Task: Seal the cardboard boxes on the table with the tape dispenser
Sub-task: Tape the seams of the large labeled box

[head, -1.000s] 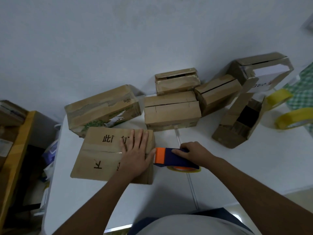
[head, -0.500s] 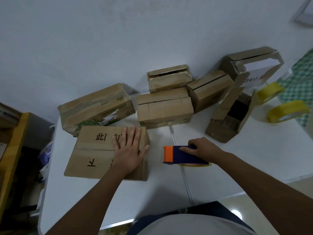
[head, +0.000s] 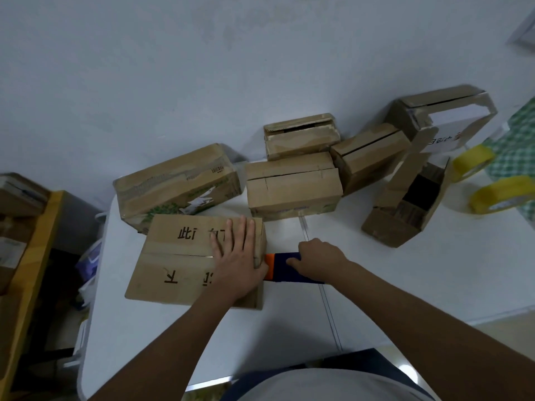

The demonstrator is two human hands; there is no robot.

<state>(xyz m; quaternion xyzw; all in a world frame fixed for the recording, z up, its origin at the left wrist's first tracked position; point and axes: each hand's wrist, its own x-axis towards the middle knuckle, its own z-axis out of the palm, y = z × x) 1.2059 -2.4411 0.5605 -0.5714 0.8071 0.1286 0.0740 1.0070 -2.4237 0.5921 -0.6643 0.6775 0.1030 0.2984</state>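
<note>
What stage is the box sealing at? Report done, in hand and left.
Done: no box looks freshly sealed.

In hand: the left hand presses flat on the brown cardboard box with black printed characters, while the right hand grips the blue and orange tape dispenser at its right edge.

Left: the brown boxes behind, several with open seams or flaps.

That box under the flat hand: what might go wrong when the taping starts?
The left hand only lies flat on the nearest box, so it could slide when the tape dispenser, gripped by the right hand, pushes at its side. The thumb sits at that same edge and might get nicked or taped over.
</note>
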